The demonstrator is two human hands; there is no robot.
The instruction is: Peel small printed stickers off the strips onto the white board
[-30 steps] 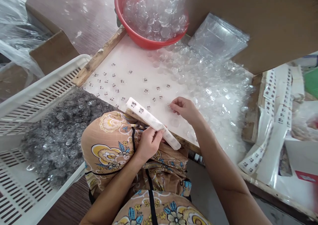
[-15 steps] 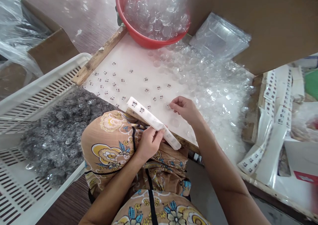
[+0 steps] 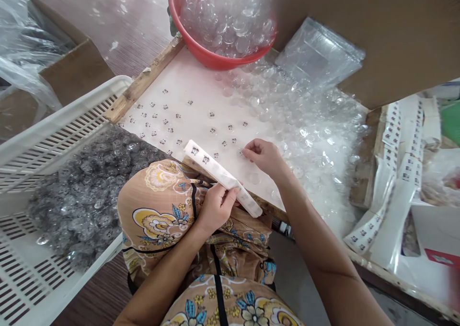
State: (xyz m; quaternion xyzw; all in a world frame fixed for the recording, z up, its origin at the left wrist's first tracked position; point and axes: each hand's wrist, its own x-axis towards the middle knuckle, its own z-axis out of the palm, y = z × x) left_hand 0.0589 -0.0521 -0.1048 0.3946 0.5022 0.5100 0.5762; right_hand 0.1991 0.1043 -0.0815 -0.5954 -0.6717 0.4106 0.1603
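Note:
My left hand (image 3: 218,205) grips a folded white sticker strip (image 3: 224,175), pinched between thumb and fingers at the near edge of the white board (image 3: 201,84). Small dark printed figures show on the strip's far end. My right hand (image 3: 260,156) is low over the board, right of the strip, its fingers closed together beside a small dark-printed sticker (image 3: 242,153). Whether the fingertips grip it is hard to tell. Several printed clear discs (image 3: 212,131) lie spread on the board's left half. Plain clear discs (image 3: 305,124) are heaped on the right.
At the back stands a red basin (image 3: 219,62) full of clear discs, with clear plastic bags (image 3: 321,52) beside it. A white crate (image 3: 122,82) on the left holds many printed discs. More sticker strips (image 3: 408,165) lie at right. Wooden rails (image 3: 143,84) edge the board.
My right hand has shifted very slightly left, along with the small printed sticker at its fingertips. My left hand and the strip have stayed in place.

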